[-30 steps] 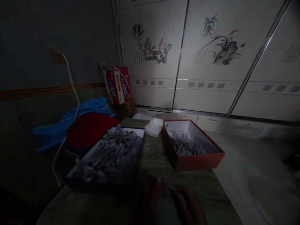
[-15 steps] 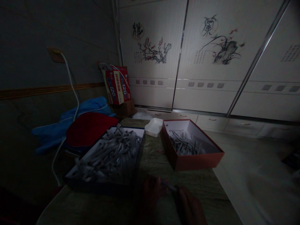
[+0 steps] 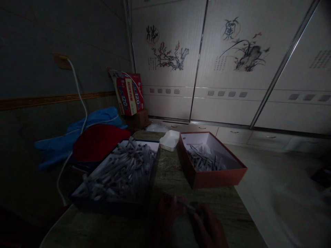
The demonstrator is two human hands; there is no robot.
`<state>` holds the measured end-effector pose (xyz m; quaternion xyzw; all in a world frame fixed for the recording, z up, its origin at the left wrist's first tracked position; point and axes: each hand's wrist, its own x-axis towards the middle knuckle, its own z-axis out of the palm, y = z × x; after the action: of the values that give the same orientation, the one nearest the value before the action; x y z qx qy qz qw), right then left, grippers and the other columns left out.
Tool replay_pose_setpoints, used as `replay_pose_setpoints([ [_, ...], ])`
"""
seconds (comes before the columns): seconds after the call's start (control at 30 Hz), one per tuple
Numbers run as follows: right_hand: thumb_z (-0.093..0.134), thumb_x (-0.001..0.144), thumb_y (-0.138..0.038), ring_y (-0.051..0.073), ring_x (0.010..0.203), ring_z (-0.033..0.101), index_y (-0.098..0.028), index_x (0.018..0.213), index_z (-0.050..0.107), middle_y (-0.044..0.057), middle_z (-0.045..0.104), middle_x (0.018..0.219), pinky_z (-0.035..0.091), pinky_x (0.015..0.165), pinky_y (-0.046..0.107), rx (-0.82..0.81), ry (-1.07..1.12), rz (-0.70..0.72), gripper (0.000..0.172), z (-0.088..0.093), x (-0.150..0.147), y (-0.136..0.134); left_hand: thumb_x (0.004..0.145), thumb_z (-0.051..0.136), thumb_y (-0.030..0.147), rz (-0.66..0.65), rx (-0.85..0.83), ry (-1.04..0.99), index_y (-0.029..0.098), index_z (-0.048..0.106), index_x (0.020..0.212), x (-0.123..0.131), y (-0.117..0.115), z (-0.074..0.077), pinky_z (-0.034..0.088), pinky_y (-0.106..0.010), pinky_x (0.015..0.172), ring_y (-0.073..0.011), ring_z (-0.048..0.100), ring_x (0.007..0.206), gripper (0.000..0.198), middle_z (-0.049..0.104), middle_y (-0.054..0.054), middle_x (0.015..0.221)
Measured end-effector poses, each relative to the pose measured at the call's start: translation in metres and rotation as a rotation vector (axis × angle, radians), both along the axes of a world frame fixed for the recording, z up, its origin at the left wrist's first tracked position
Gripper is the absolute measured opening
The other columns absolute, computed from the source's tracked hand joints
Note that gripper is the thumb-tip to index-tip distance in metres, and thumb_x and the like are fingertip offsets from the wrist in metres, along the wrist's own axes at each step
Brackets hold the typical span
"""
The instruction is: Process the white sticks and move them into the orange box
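Note:
My left hand (image 3: 168, 208) and my right hand (image 3: 208, 224) are low in the dim view, above the near part of the table. Between them runs a thin grey tube-like piece (image 3: 184, 204); its exact kind is too dark to make out. The left fingers pinch one end, and the right fingers close on the other. To the left stands a dark box (image 3: 85, 191) heaped with pale, slender tube-like pieces (image 3: 126, 168). An orange-red box (image 3: 218, 179) on the right holds a smaller pile of similar pieces (image 3: 205, 158).
A white tray (image 3: 170, 140) sits between the boxes at the table's (image 3: 168, 168) far side. Red cloth (image 3: 99, 143) and a blue bag (image 3: 103, 117) lie at the left, with a white cable (image 3: 77, 82) hanging past. A red carton (image 3: 129, 94) stands by the wardrobe (image 3: 165, 79).
My right hand has shifted slightly, its fingers reaching a little further over the thin piece. The left hand and the boxes look the same.

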<state>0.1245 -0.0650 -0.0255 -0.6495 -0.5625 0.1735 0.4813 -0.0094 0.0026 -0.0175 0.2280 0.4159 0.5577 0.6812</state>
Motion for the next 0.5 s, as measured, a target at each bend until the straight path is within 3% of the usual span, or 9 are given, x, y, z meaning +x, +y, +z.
replay_pose_setpoints([
  [0.2,0.042,0.084,-0.058,0.028,0.098,0.065,-0.028,0.092,0.071,0.008,0.071,0.103,0.049,0.085,0.035,0.172,-0.195,-0.065,0.042,-0.024,0.006,-0.004,0.048,0.082,0.041,0.010,-0.002,0.037,0.016,0.058,0.071,0.000,-0.001,0.001,0.057,-0.041,0.063,-0.0323,0.071,0.073,0.042,0.074,-0.009,0.069],
  [0.37,0.041,0.086,-0.054,0.023,0.079,0.069,-0.027,0.090,0.070,0.006,0.074,0.085,0.054,0.068,0.028,0.038,-0.100,0.017,0.039,-0.017,0.005,-0.001,0.051,0.081,0.039,0.006,-0.001,0.039,0.015,0.059,0.076,-0.001,-0.003,0.002,0.057,-0.042,0.067,-0.0322,0.071,0.075,0.040,0.074,-0.011,0.074],
  [0.5,0.042,0.083,-0.059,0.027,0.093,0.066,-0.028,0.088,0.071,0.008,0.073,0.097,0.050,0.081,0.034,0.100,-0.072,-0.021,0.042,-0.011,0.005,-0.004,0.046,0.083,0.038,0.016,-0.016,0.002,0.017,0.058,0.071,-0.001,-0.002,0.005,0.057,-0.042,0.064,-0.0312,0.071,0.069,0.041,0.073,-0.008,0.067],
])
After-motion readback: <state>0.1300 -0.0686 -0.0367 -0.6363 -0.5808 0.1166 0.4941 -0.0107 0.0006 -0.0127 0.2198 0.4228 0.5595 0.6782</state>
